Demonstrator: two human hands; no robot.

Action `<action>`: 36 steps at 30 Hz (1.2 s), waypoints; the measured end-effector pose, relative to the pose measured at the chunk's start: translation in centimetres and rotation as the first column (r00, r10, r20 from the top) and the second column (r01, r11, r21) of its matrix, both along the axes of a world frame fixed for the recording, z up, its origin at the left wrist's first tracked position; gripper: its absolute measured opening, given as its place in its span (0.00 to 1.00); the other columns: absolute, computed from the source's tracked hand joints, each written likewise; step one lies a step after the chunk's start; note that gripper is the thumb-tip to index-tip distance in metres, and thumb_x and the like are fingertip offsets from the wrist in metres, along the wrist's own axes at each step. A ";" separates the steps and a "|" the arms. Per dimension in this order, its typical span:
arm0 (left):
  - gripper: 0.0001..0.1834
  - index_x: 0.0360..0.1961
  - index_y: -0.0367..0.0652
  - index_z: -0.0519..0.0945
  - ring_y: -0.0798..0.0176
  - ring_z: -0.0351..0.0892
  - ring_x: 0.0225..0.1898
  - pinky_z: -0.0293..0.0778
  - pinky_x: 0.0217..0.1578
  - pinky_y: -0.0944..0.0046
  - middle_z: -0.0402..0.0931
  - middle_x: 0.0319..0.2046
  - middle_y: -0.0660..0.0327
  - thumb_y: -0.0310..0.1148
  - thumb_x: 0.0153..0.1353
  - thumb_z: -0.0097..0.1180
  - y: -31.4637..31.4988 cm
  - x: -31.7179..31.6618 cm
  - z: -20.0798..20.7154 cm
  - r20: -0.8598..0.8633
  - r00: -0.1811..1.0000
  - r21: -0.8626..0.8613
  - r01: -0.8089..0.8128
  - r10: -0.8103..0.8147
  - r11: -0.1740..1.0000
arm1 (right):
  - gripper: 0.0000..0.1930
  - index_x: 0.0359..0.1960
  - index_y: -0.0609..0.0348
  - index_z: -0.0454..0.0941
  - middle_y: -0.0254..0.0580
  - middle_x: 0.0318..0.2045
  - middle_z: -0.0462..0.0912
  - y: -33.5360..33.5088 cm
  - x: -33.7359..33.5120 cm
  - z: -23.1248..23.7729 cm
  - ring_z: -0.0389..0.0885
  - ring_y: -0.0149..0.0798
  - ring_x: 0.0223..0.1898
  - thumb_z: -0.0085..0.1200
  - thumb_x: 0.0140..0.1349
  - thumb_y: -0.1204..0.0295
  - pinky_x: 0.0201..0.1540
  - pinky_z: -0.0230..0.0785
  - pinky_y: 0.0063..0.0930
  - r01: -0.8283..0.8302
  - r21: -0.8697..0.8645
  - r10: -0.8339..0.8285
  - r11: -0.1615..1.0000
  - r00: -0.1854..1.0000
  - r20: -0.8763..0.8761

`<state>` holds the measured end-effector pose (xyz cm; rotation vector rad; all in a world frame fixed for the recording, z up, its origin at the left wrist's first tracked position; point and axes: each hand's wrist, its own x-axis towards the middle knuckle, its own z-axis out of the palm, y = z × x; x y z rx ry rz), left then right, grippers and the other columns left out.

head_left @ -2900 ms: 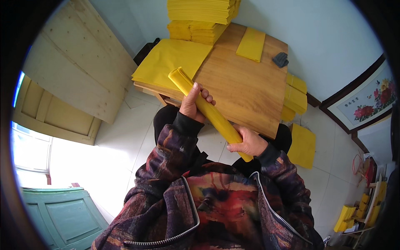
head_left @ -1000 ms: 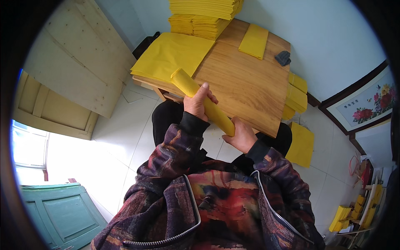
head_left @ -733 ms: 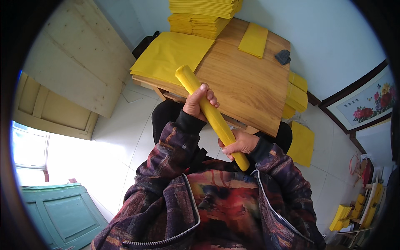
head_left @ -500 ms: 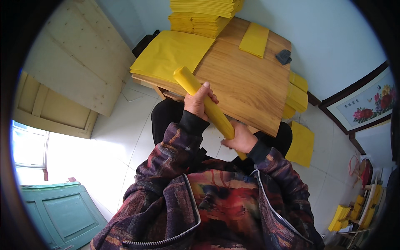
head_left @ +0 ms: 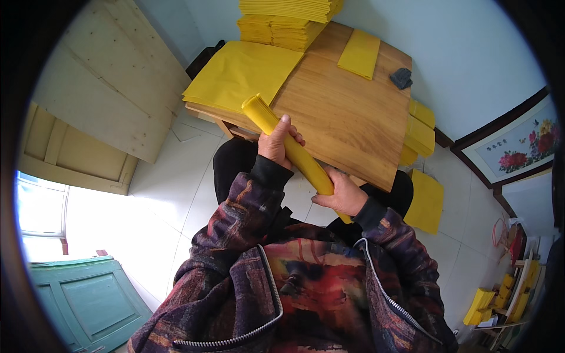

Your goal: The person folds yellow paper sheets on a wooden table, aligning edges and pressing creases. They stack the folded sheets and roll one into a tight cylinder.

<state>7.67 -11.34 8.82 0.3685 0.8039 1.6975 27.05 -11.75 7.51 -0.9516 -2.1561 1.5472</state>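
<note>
A long roll of yellow sheets point(head_left: 300, 156) slants across in front of me, its upper end over the table's near edge. My left hand point(head_left: 278, 142) is wrapped round its upper half, thumb pointing up along it. Lower down, my right hand point(head_left: 343, 194) grips the roll near its other end, which pokes out below the palm. Beyond the roll, flat yellow sheets point(head_left: 244, 70) lie on the left of the wooden table point(head_left: 347, 112). The roll's layers show at its upper end.
Tall yellow stacks point(head_left: 276, 30) stand at the table's back left. A folded yellow strip point(head_left: 359, 54) and a dark grey cloth point(head_left: 401, 78) lie at the far right. More yellow bundles point(head_left: 419, 132) sit beside the table. A framed flower picture point(head_left: 515, 141) leans at the right wall.
The roll has turned slightly in my hands, and its layered upper end now shows more. Both hands keep their grip, with only small shifts.
</note>
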 end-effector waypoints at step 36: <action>0.31 0.55 0.44 0.68 0.54 0.72 0.47 0.70 0.51 0.49 0.71 0.42 0.55 0.19 0.45 0.52 -1.2 -1.1 -1.3 0.211 0.920 0.369 0.239 -0.331 0.898 | 0.20 0.44 0.66 0.72 0.38 0.28 0.77 0.3 -0.6 -0.4 0.76 0.29 0.28 0.52 0.66 0.58 0.33 0.72 0.26 0.021 -0.132 -0.048 0.991 0.977 -0.207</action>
